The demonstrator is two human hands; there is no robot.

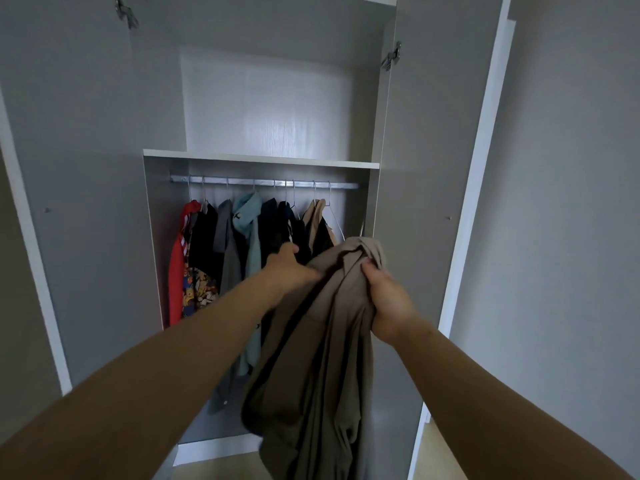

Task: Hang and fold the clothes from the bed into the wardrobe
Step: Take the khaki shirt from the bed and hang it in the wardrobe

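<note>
I stand before the open grey wardrobe (398, 209). A taupe garment (322, 358) hangs long in front of me. My right hand (388, 299) grips its bunched top near the collar. My left hand (289, 268) holds the garment's left side, its fingers reaching toward the dark clothes behind. Several garments hang on wire hangers from the metal rail (263, 183): a red one (177, 271), black ones, a light blue shirt (247, 216) and a beige one (313, 216). An empty wire hanger (334, 216) hangs at the rail's right end.
A white shelf (259, 159) sits above the rail with an open compartment over it. Both wardrobe doors stand open, the left door (79, 202) and the right door (460, 202). A grey wall (571, 237) lies to the right. Pale floor shows below.
</note>
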